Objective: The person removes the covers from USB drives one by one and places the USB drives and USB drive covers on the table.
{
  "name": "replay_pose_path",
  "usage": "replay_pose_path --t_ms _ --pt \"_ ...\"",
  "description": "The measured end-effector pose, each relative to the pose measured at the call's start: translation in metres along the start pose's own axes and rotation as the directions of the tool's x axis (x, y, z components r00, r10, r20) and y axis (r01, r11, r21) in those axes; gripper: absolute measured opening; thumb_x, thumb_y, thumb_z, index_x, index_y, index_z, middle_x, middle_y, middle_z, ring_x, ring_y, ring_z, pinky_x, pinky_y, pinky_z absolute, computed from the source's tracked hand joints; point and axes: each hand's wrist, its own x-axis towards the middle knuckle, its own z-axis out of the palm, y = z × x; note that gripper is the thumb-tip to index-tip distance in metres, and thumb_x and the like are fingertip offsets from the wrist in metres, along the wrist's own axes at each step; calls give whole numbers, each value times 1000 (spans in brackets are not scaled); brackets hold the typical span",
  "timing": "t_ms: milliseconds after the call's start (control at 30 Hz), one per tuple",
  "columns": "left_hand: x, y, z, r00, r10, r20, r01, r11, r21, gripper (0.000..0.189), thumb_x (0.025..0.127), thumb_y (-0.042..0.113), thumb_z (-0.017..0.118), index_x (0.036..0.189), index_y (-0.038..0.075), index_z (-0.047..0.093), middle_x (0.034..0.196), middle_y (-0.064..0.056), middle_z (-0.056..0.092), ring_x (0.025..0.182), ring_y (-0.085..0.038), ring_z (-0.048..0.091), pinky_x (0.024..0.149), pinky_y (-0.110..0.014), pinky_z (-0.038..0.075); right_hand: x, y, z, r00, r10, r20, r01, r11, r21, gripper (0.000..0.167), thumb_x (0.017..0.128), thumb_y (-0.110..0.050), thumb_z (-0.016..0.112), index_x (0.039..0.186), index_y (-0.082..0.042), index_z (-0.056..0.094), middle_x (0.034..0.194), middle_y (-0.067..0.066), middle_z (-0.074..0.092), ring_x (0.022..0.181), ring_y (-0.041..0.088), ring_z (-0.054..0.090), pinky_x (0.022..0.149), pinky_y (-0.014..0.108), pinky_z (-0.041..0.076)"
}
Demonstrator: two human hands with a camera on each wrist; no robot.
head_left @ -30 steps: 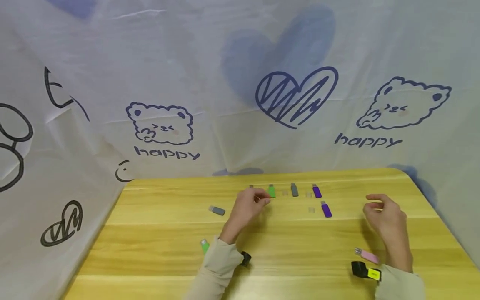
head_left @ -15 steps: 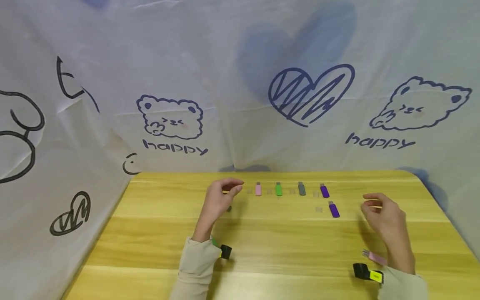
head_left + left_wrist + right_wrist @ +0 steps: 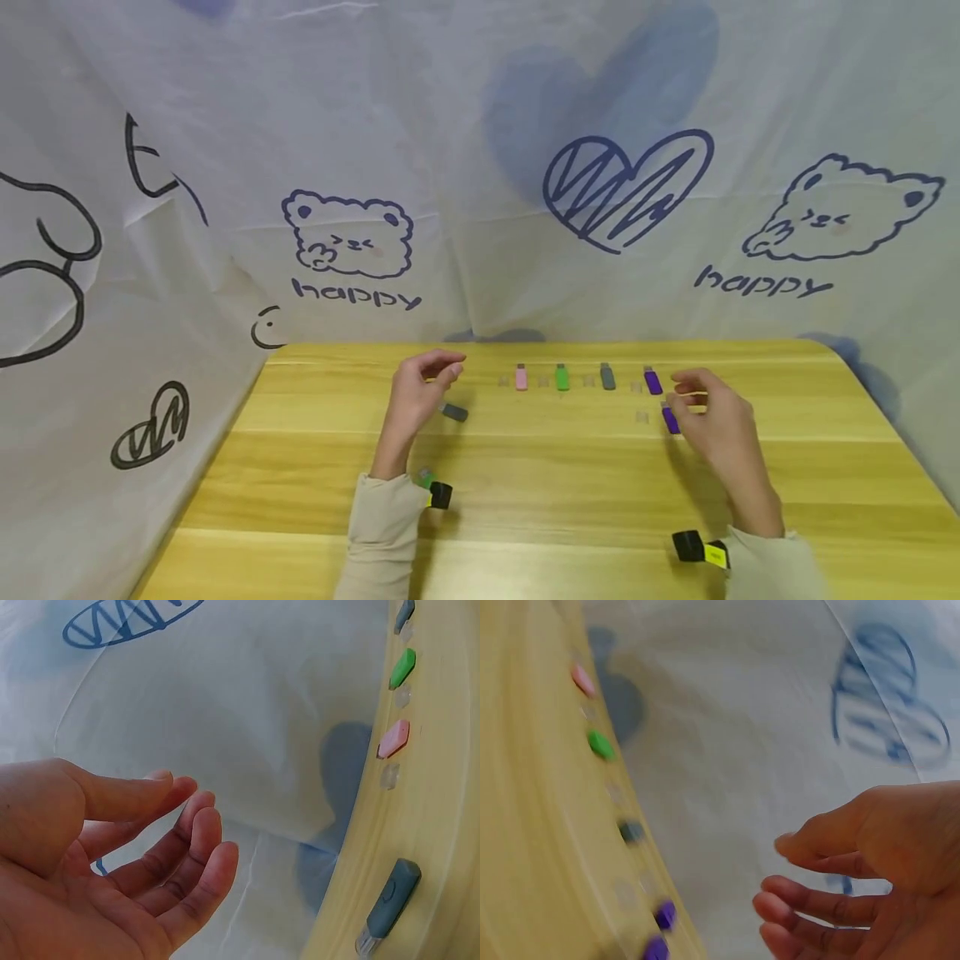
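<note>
My left hand (image 3: 422, 387) hovers over the table's left side with loosely bent fingers and nothing in them. Just right of it lies a grey USB stick (image 3: 454, 412), its clear cap end visible in the left wrist view. Beside my left wrist, a green USB stick (image 3: 426, 477) is partly hidden. My right hand (image 3: 712, 417) hangs, fingers apart and holding nothing, by two purple USB sticks, a farther one (image 3: 653, 382) and a nearer one (image 3: 671, 419) that it partly covers. A pink USB stick (image 3: 521, 377), another green one (image 3: 562, 377) and another grey one (image 3: 607, 377) stand in the back row.
Small clear caps lie beside the sticks, such as one cap (image 3: 504, 382) left of the pink stick and another cap (image 3: 642, 417) near the purple ones. A printed cloth (image 3: 465, 167) hangs behind the wooden table (image 3: 555, 517).
My left hand has moved left from the row, uncovering the pink stick. My right hand has shifted left to the purple sticks; the pink stick by my right wrist has gone from sight.
</note>
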Motion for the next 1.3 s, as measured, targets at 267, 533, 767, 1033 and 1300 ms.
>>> replay_pose_path --t_ms 267,533,767,1033,1300 --pt "2 -6 -12 998 -14 -60 11 999 -52 18 99 3 68 113 -5 74 103 -20 74 91 -33 69 73 -19 54 -2 -57 54 975 -195 103 191 980 51 27 93 -1 73 119 1 67 108 16 69 95 33 68 81 49 59" --pt "5 -9 -19 997 -39 -63 35 997 -70 21 100 5 67 117 -6 73 107 -21 73 91 -29 69 75 -19 54 1 -100 102 927 -311 211 302 951 73 31 92 -5 76 121 -5 68 115 11 68 103 31 66 85 44 56" --pt "5 -20 -27 991 -93 -94 88 995 -56 20 100 5 67 116 -5 73 107 -22 73 91 -27 69 74 -17 54 10 -131 135 871 -349 346 352 934 55 32 93 -10 77 123 -5 68 116 11 66 102 28 66 82 41 57" --pt "7 -23 -34 991 -100 -87 95 994 -60 21 101 6 66 117 -7 72 109 -23 72 93 -28 69 76 -18 54 25 -144 180 842 -304 446 324 946 34 32 95 -12 75 124 -2 68 119 15 66 103 26 63 87 40 54" --pt "6 -23 -31 992 -94 -90 88 994 -71 19 100 5 67 115 -6 73 106 -22 73 88 -20 68 75 -17 54 30 -142 215 828 -278 487 325 946 -13 21 96 -9 72 114 2 71 107 14 67 99 28 63 85 39 54"
